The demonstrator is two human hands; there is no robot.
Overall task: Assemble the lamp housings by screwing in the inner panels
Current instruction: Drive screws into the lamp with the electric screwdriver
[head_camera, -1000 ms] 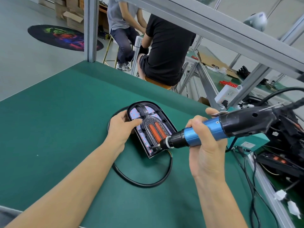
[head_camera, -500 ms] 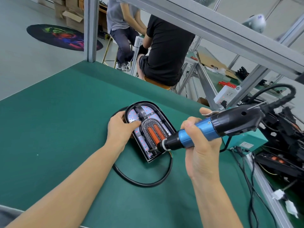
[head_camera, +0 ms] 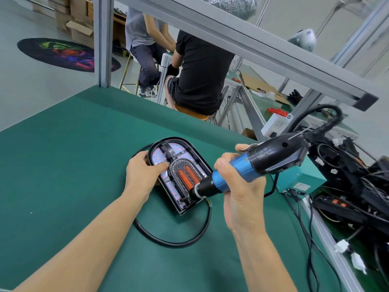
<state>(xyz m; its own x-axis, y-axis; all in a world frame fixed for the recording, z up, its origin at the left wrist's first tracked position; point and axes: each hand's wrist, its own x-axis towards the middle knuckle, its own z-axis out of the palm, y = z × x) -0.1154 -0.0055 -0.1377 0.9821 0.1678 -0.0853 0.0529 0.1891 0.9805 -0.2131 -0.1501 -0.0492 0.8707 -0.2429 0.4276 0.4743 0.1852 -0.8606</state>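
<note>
Blue-barrelled, our driver (head_camera: 235, 175) sits wrapped in the right hand (head_camera: 240, 190), tip at the lamp housing (head_camera: 179, 173)'s near corner; left hand (head_camera: 143, 173) fingers curl over its far-left rim.

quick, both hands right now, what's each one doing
Left hand: holding the lamp housing steady.
Right hand: fingers wrapped round the electric screwdriver.
</note>
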